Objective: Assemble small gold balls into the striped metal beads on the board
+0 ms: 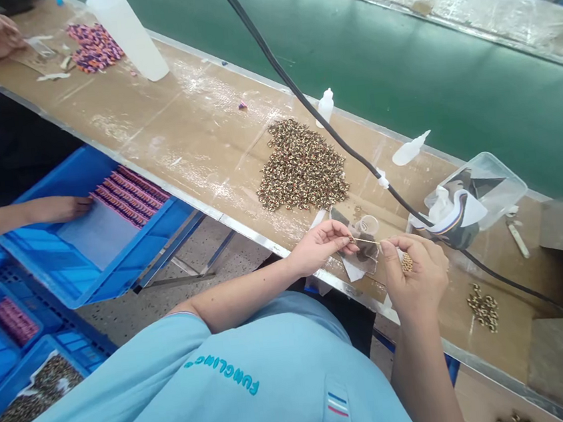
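Note:
My left hand point(322, 243) is closed in a pinch over the front edge of the table. At its fingertips is a tiny piece, too small to make out. A thin pale stick point(366, 240) runs from there to my right hand point(418, 276), whose thumb and forefinger grip its other end. A cluster of small golden round shapes point(406, 263) shows against the right palm; what they belong to is hidden. Under the hands lie a clear plastic sheet and a small round clear lid point(369, 224). Behind them is a heap of small brown-and-gold pieces point(301, 165).
A black cable point(293, 82) hangs across the view. Small white bottles point(325, 107), a clear tub point(500, 181) and a smaller pile of pieces point(483, 308) are on the table. At left, a co-worker's hand point(60, 209) reaches into a blue crate point(75, 280); a large bottle point(129, 35) stands beyond.

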Available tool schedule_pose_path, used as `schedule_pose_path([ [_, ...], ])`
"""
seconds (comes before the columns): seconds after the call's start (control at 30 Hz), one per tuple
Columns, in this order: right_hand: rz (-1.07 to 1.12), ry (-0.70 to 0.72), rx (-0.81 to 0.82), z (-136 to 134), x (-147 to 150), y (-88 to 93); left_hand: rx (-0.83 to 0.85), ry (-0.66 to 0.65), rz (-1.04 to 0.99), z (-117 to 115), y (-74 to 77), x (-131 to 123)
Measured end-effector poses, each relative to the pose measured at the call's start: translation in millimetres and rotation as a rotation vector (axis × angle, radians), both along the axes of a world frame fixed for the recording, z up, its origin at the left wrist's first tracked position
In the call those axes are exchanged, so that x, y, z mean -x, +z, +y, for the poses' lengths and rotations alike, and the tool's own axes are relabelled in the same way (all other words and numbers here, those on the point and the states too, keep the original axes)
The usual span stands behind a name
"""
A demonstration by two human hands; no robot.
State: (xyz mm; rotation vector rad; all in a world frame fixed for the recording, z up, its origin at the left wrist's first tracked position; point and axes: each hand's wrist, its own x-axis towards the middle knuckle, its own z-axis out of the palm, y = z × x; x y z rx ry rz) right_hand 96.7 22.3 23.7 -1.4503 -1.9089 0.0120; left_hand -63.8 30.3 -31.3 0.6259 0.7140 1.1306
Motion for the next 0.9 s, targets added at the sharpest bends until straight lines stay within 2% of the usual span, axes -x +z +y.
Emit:
schedule_pose_path([
  [0.4,0.007,-0.022,-0.023,6,-7,2.3,-0.013,0.011,-0.012,0,0.6,0],
  [0.53,-0.079,-0.095,-0.054,17,-8,-4.5,-0.032,-0.013,0.01,-1,1.8,2],
  [0.63,-0.131,-0.086,-0.026,20,-2,-11.0,-0.027,-0.002,0.019,-2,2.6,1],
  [0.8,-0.026,-0.083,0.026,2,-7,-12.7,-0.011,0.027,0.037,-2,3.8,0],
  [0.9,0.107,-0.217,0.146,-21,-35,-17.6,-0.003,0.021,0.058,-2,5.5,-1],
])
